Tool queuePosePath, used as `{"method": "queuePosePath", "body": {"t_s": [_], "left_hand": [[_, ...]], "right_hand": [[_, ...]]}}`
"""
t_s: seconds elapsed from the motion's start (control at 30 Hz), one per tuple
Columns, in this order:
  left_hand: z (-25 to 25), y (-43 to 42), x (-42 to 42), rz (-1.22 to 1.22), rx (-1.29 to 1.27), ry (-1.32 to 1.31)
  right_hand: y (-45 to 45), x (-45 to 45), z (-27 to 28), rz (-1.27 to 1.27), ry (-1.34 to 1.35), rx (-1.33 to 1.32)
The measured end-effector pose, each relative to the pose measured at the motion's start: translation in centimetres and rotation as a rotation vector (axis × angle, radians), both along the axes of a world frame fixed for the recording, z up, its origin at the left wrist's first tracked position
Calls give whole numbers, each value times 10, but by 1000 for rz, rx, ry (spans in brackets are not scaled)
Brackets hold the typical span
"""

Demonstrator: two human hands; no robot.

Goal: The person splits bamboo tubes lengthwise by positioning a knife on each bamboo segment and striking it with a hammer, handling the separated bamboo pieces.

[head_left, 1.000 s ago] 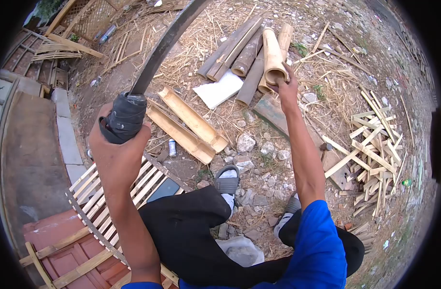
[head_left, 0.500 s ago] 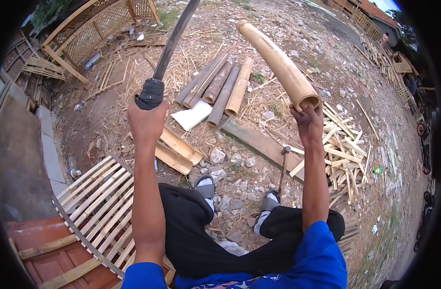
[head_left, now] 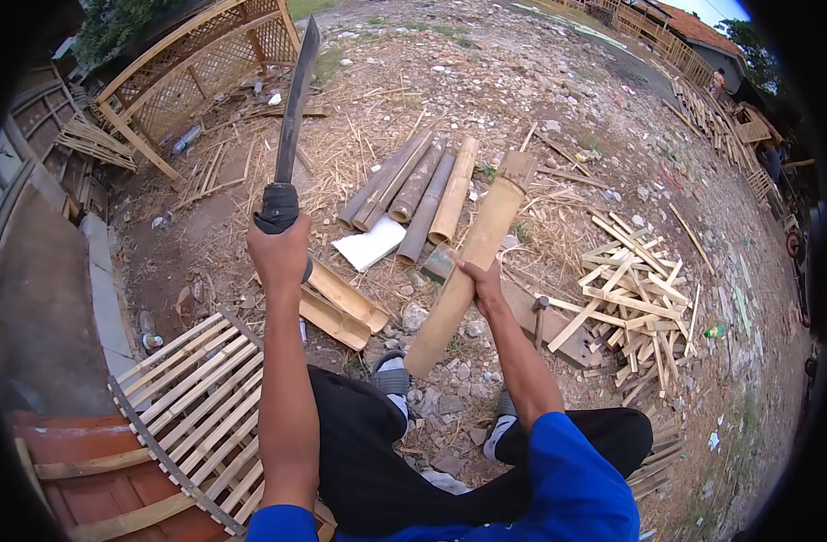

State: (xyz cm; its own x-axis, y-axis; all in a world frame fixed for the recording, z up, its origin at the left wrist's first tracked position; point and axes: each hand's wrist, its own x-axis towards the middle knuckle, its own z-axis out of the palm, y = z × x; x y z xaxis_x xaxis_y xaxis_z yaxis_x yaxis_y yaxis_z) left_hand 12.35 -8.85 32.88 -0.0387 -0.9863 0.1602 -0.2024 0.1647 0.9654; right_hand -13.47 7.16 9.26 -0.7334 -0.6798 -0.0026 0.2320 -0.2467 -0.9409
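My left hand (head_left: 280, 251) is closed around the black-wrapped handle of a machete (head_left: 296, 108), whose long dark blade points up and away. My right hand (head_left: 483, 280) grips a bamboo pole section (head_left: 475, 248) near its middle. The bamboo slants from upper right down toward my left foot, with a node near its top end. Beneath it lies a wooden plank (head_left: 558, 330) on the ground, and a hammer (head_left: 540, 312) stands against the plank. Two split bamboo halves (head_left: 337, 321) lie below my left hand. Several bamboo sections (head_left: 413, 185) rest side by side beyond, next to a white slab (head_left: 368, 244).
A heap of split bamboo pieces (head_left: 644, 303) lies on the right. To my left is a slatted bamboo panel (head_left: 197, 388). A lattice frame (head_left: 197, 86) stands at the back left. Rubble and straw cover the ground. A distant person (head_left: 718, 83) is at the far right.
My right hand has brought the bamboo down and left, from raised at the right to slanting over the plank. The machete is held slightly lower and more upright.
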Motion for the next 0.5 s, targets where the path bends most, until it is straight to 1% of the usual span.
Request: {"method": "queuePosePath", "body": {"t_s": [0.07,0.2,0.3,0.37,0.4,0.5], "left_hand": [[-5,-6,8,14,-83,-21],[-11,-7,-2,-48,-178,27],[-10,-5,-9,-117,-82,-10],[-13,-1,-13,-145,-56,-34],[-7,0,-17,-158,-59,-40],[4,20,-25,-173,-80,-108]], "right_hand": [[12,5,4,28,47,58],[11,-5,41,-135,355,9],[10,-26,56,-36,540,81],[11,-26,51,-38,677,97],[6,-27,52,-43,752,90],[11,-23,51,-118,714,146]]}}
